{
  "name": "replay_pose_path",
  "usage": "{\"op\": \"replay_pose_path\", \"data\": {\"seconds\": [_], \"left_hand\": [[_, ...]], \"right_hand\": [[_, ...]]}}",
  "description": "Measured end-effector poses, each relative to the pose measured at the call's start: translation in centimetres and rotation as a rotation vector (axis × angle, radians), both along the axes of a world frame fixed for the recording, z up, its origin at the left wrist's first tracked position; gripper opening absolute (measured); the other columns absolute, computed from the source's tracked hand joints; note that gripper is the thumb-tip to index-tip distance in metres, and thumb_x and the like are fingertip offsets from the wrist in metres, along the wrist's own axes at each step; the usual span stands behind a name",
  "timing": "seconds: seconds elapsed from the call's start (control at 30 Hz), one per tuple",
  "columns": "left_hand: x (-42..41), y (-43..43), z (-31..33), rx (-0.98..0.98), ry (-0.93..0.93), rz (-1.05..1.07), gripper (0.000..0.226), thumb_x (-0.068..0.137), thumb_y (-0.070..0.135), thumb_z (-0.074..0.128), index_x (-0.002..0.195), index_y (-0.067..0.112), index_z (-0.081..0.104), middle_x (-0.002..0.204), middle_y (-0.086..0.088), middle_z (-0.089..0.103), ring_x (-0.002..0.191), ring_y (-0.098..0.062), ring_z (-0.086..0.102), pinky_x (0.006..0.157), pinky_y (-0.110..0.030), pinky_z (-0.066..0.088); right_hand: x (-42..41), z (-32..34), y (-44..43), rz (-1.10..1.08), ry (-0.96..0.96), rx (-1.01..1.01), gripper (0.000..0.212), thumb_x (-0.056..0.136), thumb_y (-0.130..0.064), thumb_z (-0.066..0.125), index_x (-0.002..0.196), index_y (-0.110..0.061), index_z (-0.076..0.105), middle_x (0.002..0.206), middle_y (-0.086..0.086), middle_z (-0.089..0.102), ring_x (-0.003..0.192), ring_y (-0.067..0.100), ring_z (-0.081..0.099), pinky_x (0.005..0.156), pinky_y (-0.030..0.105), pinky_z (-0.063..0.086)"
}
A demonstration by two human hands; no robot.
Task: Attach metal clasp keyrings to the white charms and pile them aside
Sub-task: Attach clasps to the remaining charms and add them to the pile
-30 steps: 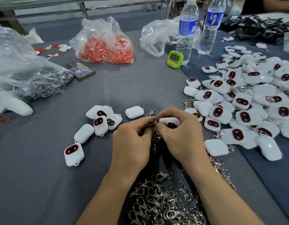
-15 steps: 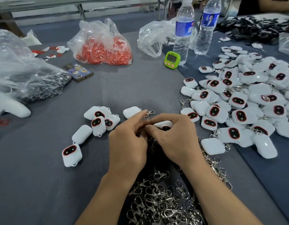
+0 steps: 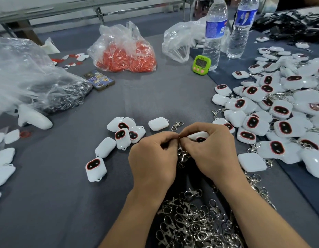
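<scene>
Head view:
- We take the green timer (image 3: 201, 63) on the grey table (image 3: 164, 97) as our landmark. Both hands work well in front of it, on the near side, almost in line with it.
- The right hand (image 3: 212, 151) has its fingers curled over a white charm (image 3: 198, 136), gripping it. Only the charm's top edge and a bit of its dark, red-rimmed face show under the fingers.
- The left hand (image 3: 153, 158) is curled too, its thumb and forefinger pressed together on the top of a keyring (image 3: 183, 157). The tips of the two hands meet just left of the charm.
- The keyring's metal clasp hangs in the gap between the hands, below the pinch and lower than the charm. We cannot tell whether it is hooked to the charm, as the fingers hide the join.
- A heap of keyrings (image 3: 196, 224) lies nearest us, between the forearms, far in front of the timer.
- The pile of charms (image 3: 280, 108) spreads to the right of the timer and towards us.
- Some loose charms (image 3: 122, 133) lie in front of the timer and to its left, beside the left hand, with a single clasp (image 3: 177, 125) just beyond the fingertips.
- Two water bottles (image 3: 214, 33) stand just behind the timer, to its right. A bag of red pieces (image 3: 124, 52) sits to its left, with a phone (image 3: 98, 80) farther left.
</scene>
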State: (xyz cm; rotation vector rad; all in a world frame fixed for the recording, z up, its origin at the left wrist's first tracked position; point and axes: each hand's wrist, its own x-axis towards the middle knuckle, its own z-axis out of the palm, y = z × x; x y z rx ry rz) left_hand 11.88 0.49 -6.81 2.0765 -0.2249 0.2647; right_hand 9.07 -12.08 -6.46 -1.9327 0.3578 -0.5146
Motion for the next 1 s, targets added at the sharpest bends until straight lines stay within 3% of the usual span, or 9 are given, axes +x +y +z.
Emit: {"op": "replay_pose_path", "data": {"seconds": [0.27, 0.5, 0.73, 1.0], "left_hand": [[0.32, -0.08, -0.31, -0.068, -0.059, -0.004, 0.015, 0.082, 0.017, 0.079, 0.088, 0.031, 0.081, 0.082, 0.027, 0.073, 0.072, 0.008, 0.069, 0.074, -0.019, 0.056], [0.48, -0.06, -0.16, -0.088, -0.036, -0.054, 0.014, 0.083, 0.018, 0.079, 0.088, 0.03, 0.081, 0.079, 0.023, 0.074, 0.074, 0.007, 0.069, 0.075, -0.019, 0.056], [0.35, -0.03, 0.11, -0.053, -0.059, -0.066, 0.006, 0.078, 0.03, 0.074, 0.08, 0.034, 0.078, 0.072, 0.029, 0.07, 0.069, 0.006, 0.068, 0.068, -0.018, 0.054], [0.44, 0.13, 0.45, -0.086, -0.003, -0.115, 0.013, 0.079, 0.022, 0.077, 0.074, 0.034, 0.077, 0.069, 0.026, 0.071, 0.067, 0.005, 0.069, 0.065, -0.015, 0.055]], "right_hand": [[-0.09, 0.1, 0.14, 0.035, 0.013, -0.003, 0.023, 0.078, -0.013, 0.08, 0.071, -0.035, 0.078, 0.066, -0.02, 0.072, 0.066, -0.001, 0.068, 0.058, 0.009, 0.047], [-0.05, 0.22, 0.12, 0.026, -0.015, -0.02, 0.032, 0.078, -0.012, 0.077, 0.063, -0.041, 0.074, 0.066, -0.02, 0.072, 0.065, 0.0, 0.068, 0.057, 0.012, 0.049], [0.03, -0.07, -0.07, 0.004, -0.017, -0.038, 0.027, 0.078, -0.011, 0.077, 0.065, -0.035, 0.075, 0.067, -0.02, 0.071, 0.067, 0.001, 0.068, 0.058, 0.011, 0.047], [0.01, 0.01, -0.01, -0.005, 0.017, -0.037, 0.018, 0.078, -0.013, 0.079, 0.071, -0.03, 0.078, 0.067, -0.018, 0.072, 0.067, 0.003, 0.068, 0.058, 0.015, 0.05]]}}
